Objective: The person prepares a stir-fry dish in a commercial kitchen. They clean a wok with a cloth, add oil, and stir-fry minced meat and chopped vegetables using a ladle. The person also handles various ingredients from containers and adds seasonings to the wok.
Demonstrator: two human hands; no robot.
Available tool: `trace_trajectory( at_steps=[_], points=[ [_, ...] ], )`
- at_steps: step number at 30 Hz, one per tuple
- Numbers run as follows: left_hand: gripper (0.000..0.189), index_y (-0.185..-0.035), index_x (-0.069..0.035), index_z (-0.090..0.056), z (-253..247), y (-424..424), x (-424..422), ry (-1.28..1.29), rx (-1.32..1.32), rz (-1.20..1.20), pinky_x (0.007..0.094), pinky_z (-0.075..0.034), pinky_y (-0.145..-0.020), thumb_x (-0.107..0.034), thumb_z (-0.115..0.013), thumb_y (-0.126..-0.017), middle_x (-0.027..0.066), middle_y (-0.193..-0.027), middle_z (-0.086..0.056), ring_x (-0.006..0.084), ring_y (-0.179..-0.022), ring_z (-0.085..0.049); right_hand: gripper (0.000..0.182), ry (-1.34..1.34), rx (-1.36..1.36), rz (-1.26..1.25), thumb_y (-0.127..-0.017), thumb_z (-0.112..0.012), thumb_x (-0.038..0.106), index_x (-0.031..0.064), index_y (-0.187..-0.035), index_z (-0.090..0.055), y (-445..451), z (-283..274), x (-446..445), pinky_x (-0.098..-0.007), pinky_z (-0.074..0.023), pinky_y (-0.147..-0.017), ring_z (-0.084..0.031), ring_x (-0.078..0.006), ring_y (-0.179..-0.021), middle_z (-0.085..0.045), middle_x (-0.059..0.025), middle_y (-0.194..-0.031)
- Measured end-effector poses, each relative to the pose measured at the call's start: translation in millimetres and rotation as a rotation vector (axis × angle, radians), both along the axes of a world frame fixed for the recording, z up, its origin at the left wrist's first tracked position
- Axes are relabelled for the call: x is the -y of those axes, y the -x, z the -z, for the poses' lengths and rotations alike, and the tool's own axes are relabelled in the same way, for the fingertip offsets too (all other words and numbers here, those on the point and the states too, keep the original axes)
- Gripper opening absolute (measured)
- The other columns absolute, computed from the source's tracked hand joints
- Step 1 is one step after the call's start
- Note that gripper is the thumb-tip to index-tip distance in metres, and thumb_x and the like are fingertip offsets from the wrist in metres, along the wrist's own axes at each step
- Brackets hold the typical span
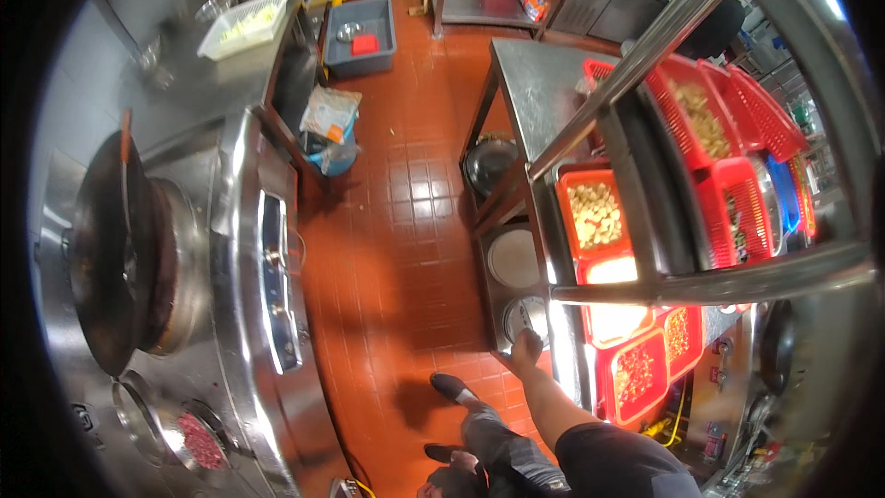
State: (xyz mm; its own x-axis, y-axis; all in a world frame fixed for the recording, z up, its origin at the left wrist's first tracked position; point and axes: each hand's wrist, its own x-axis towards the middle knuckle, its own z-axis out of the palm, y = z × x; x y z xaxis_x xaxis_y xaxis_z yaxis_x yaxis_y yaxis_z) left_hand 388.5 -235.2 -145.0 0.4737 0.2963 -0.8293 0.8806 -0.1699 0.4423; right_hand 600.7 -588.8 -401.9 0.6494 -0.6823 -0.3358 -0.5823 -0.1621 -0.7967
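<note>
My right hand (527,348) reaches down to the lower shelf of the steel rack, its fingers over the near edge of a round container (525,316) with a pale top. Whether it grips the container is unclear. Behind that stands another round, pale-topped container (514,258). At the bottom edge, my left hand (432,490) is partly seen beside a dark, unclear thing; its grip is hidden. Above the shelf, red baskets hold chopped red pieces (632,375) and pale, garlic-like pieces (593,214).
Left is a steel stove (235,290) with a large tilted wok (107,256) and a bowl of reddish chopped food (199,441). Ahead are a blue bin (335,155) and a grey tub (361,62) on the tiled floor. Steel rails (712,285) cross at right.
</note>
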Motion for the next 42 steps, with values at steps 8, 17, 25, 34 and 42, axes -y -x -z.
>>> trace_trajectory(
  at_steps=[8, 17, 25, 34, 42],
  points=[
    [0.035, -0.119, -0.007, -0.059, -16, -190, 10, 0.516, -0.047, -0.463, 0.0401, -0.051, -0.084, -0.028, -0.065, -0.091, 0.0108, -0.110, -0.065, 0.0237, -0.103, -0.062, 0.011, 0.610, 0.054, -0.757, -0.080, -0.063, 0.017, 0.0071, -0.074, -0.063, -127, -155, -83, -0.0476, -0.0527, -0.066, -0.064, -0.0383, -0.069, -0.065, -0.0172, -0.074],
    [0.046, -0.120, -0.003, -0.055, -26, -541, 18, 0.745, 0.138, -0.642, 0.0432, -0.055, -0.061, -0.036, -0.063, -0.088, 0.0133, -0.099, -0.064, 0.0292, -0.084, -0.066, 0.018, 0.597, 0.375, -1.330, -0.079, -0.062, 0.014, 0.0054, -0.095, -0.061, -309, -351, -187, -0.0429, -0.0475, -0.082, -0.061, -0.0320, -0.091, -0.063, -0.0128, -0.090],
    [0.064, -0.128, 0.013, -0.046, -103, -661, 7, 0.611, 0.263, -0.410, 0.0567, -0.059, -0.073, 0.006, -0.044, -0.065, 0.0250, -0.116, -0.058, 0.0434, -0.100, -0.065, 0.019, 0.637, 0.089, -0.583, -0.085, -0.061, 0.021, 0.0025, -0.082, -0.065, -533, -373, -72, -0.0495, -0.0530, -0.071, -0.065, -0.0399, -0.080, -0.066, -0.0225, -0.089],
    [0.058, -0.122, 0.008, -0.049, -83, -738, -12, 0.499, 0.283, -0.272, 0.0513, -0.060, -0.070, 0.000, -0.050, -0.065, 0.0210, -0.110, -0.059, 0.0378, -0.093, -0.066, 0.057, 1.009, -0.379, 0.490, -0.084, -0.065, 0.032, -0.0031, -0.127, -0.052, -643, -349, 195, -0.0460, -0.0392, -0.101, -0.053, -0.0323, -0.115, -0.060, -0.0180, -0.119],
    [0.058, -0.122, 0.007, -0.049, -117, -808, 29, 0.466, 0.105, -0.064, 0.0376, -0.054, -0.048, 0.000, -0.048, -0.064, 0.0177, -0.097, -0.060, 0.0304, -0.072, -0.066, 0.027, 0.987, -0.262, 0.267, -0.078, -0.070, 0.028, 0.0063, -0.092, -0.063, -594, -355, 65, -0.0458, -0.0349, -0.105, -0.055, -0.0304, -0.102, -0.061, -0.0127, -0.095]
  ],
)
